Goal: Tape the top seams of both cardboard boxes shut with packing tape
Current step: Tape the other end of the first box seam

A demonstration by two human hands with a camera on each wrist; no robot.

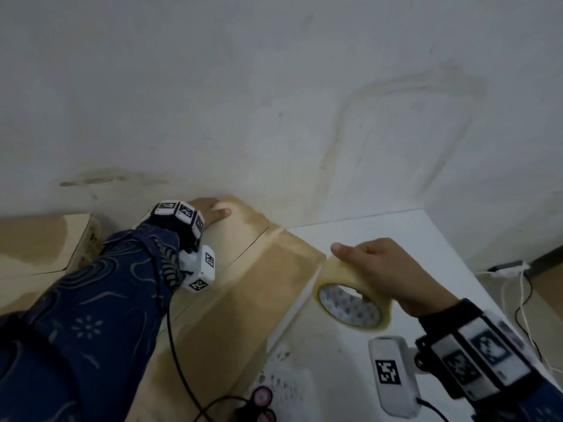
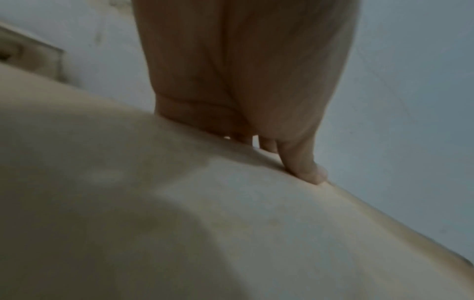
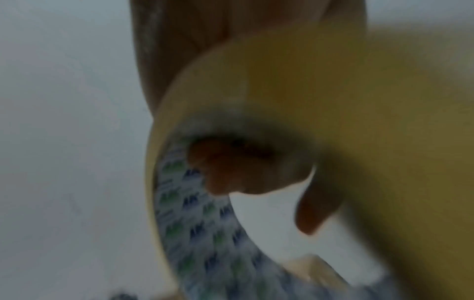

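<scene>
A brown cardboard box (image 1: 243,293) with closed top flaps lies in front of me in the head view. My left hand (image 1: 210,210) presses flat on its far end by the wall, fingers straight; the left wrist view shows the fingers (image 2: 305,166) on the box top (image 2: 179,213). My right hand (image 1: 393,269) grips a roll of yellowish packing tape (image 1: 350,303) just off the box's right edge, fingers curled through the core (image 3: 225,172). A strip of tape runs from the roll toward the box corner. A second cardboard box (image 1: 39,242) stands at the left.
The boxes sit on a white table (image 1: 411,233) against a stained white wall (image 1: 274,102). A black cable crosses the box near the front, beside a dark object with pink parts (image 1: 262,400). White and black cords (image 1: 524,300) hang off the table's right side.
</scene>
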